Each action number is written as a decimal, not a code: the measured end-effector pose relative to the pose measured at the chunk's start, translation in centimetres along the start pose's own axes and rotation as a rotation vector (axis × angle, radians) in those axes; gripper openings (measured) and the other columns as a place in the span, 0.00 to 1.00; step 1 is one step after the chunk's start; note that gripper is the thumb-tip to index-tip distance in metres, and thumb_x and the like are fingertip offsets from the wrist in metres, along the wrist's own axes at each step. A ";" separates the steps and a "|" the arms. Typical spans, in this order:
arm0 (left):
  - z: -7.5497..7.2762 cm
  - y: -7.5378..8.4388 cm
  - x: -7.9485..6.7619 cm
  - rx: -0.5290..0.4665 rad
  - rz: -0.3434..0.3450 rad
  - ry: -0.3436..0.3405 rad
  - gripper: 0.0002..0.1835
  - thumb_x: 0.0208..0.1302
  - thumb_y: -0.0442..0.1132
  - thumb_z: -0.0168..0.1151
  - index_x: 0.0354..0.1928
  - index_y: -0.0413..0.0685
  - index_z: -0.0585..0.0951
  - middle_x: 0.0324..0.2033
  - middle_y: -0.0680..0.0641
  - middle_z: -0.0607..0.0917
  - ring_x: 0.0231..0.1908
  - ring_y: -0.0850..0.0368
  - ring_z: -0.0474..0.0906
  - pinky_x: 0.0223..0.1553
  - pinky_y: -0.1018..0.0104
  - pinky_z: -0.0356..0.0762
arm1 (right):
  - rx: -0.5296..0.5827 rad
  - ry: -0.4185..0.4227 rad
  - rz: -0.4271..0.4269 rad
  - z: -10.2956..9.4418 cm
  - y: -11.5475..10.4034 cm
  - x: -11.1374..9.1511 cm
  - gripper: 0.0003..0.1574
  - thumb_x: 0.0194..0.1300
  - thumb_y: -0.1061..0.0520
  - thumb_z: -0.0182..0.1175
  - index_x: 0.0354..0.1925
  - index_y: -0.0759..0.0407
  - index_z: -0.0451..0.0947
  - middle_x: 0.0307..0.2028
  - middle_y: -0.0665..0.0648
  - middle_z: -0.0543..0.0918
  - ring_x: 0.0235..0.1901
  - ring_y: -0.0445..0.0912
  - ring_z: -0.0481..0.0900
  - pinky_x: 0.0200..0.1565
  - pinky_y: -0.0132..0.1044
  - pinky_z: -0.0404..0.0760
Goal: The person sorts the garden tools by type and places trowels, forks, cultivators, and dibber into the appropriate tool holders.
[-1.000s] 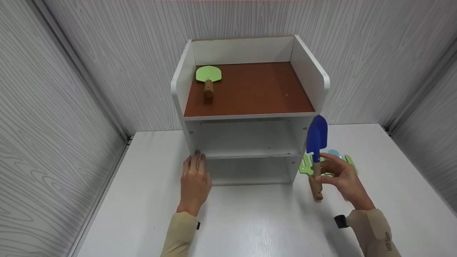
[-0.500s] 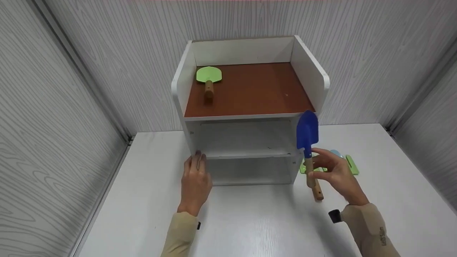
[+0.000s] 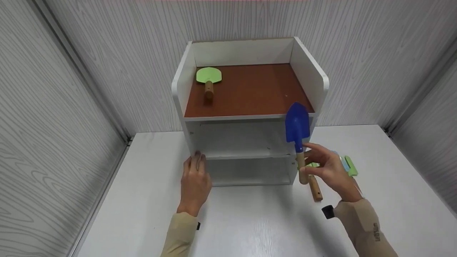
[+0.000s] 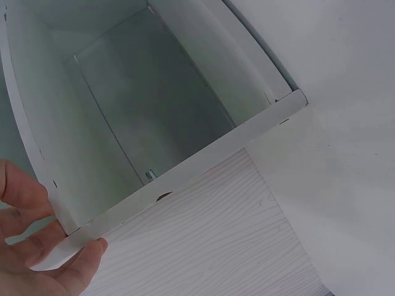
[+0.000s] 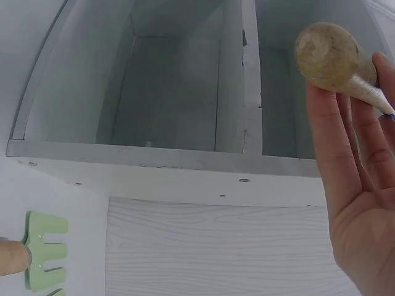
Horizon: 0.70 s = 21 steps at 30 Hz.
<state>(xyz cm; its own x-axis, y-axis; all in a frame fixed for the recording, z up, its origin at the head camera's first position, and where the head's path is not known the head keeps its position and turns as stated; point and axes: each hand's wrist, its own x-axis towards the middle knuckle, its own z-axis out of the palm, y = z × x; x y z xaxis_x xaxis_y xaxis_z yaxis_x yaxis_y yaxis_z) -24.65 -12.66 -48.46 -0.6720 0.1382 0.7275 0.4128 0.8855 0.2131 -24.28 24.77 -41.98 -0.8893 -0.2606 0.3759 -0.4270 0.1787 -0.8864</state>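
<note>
The fingers of the right hand (image 3: 326,169) pinched the blue trowel (image 3: 297,123), blade above them, having carried it leftward before the shelf (image 3: 253,92), whose side edge (image 4: 216,151) the left hand (image 3: 195,185) gripped.

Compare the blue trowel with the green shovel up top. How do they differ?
Colour: the blue trowel has a blue blade, the green shovel a light green one.
Shape: the trowel's blade looks longer than wide; the shovel's looks wider than long.
Place: the trowel is held by its handle in the right hand; the shovel lies on the shelf's brown top.
Both have wood-coloured handles, the shovel's darker.
</note>
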 end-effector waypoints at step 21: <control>-0.1 0.0 0.0 0.007 -0.005 -0.008 0.27 0.52 0.20 0.68 0.57 0.23 0.77 0.57 0.29 0.77 0.54 0.30 0.74 0.53 0.47 0.81 | -0.018 0.064 0.099 2.9 -3.3 1.8 0.40 0.55 0.77 0.67 0.66 0.71 0.71 0.42 0.66 0.86 0.35 0.47 0.84 0.35 0.35 0.86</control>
<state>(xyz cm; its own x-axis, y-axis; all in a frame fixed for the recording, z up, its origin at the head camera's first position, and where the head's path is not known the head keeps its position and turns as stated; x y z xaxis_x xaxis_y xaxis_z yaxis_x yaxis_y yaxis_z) -24.62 -12.75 -48.37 -0.6785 0.1375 0.7216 0.4055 0.8892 0.2119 -23.99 21.00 -39.17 -0.9355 -0.1799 0.3042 -0.3394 0.2180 -0.9150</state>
